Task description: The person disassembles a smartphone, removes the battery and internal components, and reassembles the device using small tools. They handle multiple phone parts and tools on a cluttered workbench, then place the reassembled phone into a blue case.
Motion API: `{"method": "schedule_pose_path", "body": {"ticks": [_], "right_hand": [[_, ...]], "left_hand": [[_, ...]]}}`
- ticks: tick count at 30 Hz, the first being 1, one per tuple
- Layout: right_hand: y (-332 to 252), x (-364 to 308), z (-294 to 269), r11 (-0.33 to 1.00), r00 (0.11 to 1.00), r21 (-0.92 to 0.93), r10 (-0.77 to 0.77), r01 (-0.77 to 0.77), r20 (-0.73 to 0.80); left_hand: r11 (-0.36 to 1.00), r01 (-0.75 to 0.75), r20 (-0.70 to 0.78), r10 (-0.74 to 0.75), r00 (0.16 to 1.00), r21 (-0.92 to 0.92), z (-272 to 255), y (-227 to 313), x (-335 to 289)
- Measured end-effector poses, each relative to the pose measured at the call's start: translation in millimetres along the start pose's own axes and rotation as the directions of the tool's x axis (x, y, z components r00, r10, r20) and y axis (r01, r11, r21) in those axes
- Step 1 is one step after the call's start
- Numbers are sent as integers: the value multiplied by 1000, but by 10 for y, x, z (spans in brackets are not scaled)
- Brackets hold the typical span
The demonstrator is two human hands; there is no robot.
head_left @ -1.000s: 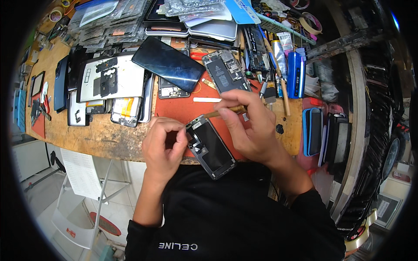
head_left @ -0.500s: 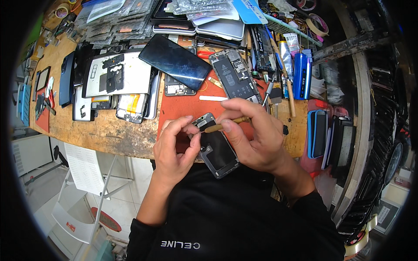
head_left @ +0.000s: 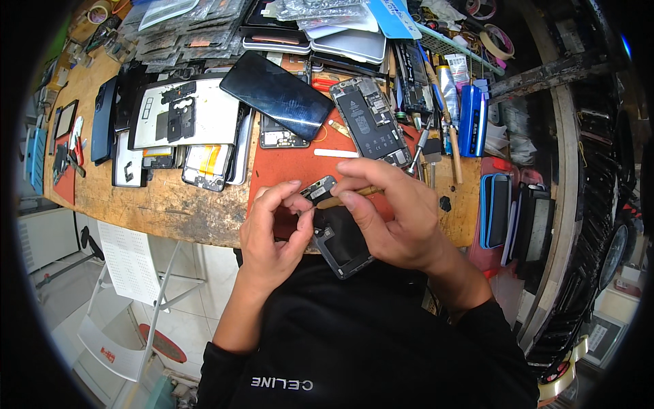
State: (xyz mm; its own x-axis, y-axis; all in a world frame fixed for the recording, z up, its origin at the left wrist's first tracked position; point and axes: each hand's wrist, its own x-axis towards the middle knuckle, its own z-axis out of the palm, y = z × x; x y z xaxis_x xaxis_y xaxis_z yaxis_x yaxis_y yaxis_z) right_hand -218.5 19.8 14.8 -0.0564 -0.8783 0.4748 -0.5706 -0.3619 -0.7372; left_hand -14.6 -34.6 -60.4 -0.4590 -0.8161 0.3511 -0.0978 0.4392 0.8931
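My right hand pinches a slim tan-handled tool between thumb and fingers, its narrow end pointing left. That end meets the fingertips of my left hand, whose thumb and a finger are pressed together; whatever lies between them is too small to make out. Under both hands, a dark phone display part lies tilted at the bench's front edge. A strip with small fittings shows at its upper end, and my right hand covers part of its right side.
An orange-red mat lies on the worn wooden bench. Behind my hands lie an opened phone with its battery showing and a dark phone. A screwdriver and blue case are at right. A folding chair stands left.
My right hand and the tool have shifted slightly left over the display part. The left hand keeps its pinch in nearly the same place.
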Motion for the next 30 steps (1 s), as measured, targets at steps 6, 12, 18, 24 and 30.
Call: {"method": "schedule_pose_path", "body": {"ticks": [6, 12, 18, 24, 30], "right_hand": [[-13, 46, 3, 993, 992, -36, -106, 108, 66], [-45, 67, 18, 991, 990, -37, -129, 131, 62], [-64, 65, 21, 990, 988, -30, -135, 137, 70], [-63, 64, 24, 990, 987, -19, -136, 138, 83], [-66, 63, 35, 990, 987, -30, -137, 140, 87]], "left_hand": [[999, 50, 11, -50, 999, -2, -14, -1, -19], [999, 48, 14, -48, 999, 6, -20, -2, -13], [996, 84, 28, -84, 996, -16, -39, 14, -14], [999, 45, 26, -46, 999, 22, -49, -12, -15], [999, 39, 21, -39, 999, 29, -53, -13, -17]]}}
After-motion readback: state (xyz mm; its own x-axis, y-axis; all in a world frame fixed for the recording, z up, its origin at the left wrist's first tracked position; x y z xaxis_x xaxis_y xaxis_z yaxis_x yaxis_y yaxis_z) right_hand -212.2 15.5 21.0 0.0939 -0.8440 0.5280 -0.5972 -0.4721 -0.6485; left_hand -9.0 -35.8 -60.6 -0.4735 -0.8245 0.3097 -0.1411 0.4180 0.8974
